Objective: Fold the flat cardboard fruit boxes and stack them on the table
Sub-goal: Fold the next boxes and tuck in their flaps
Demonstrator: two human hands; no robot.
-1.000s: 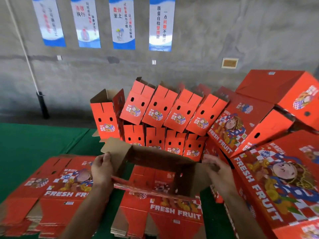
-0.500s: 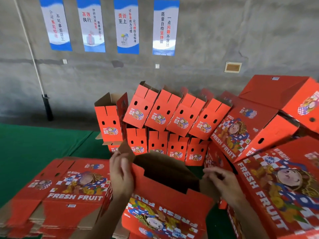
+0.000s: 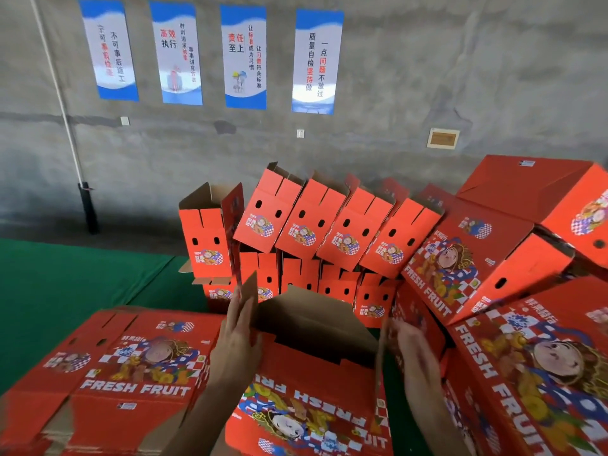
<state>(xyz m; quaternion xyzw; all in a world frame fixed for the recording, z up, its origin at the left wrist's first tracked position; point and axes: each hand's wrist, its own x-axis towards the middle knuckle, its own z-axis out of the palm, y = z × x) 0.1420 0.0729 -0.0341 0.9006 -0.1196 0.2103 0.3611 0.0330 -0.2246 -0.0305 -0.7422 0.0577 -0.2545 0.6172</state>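
Note:
A half-formed red "FRESH FRUIT" box point(image 3: 316, 393) stands in front of me, its printed side facing me upside down and its brown inside open at the top. My left hand point(image 3: 238, 340) lies flat with straight fingers against the box's left end flap point(image 3: 250, 297). My right hand point(image 3: 414, 353) is at the thin right end flap point(image 3: 381, 350), blurred, so its hold is unclear. A pile of flat boxes point(image 3: 131, 373) lies at the lower left.
Folded red boxes point(image 3: 316, 225) lean in two rows at the back. Larger folded boxes point(image 3: 477, 251) pile up on the right, close to my right arm. Green table cover point(image 3: 65, 291) shows at the left. A grey wall with several posters point(image 3: 245, 57) rises behind.
The box has turned from open-side-toward-me to printed side facing me. My left hand slid up to flatten against the left flap; my right hand moved to the right flap.

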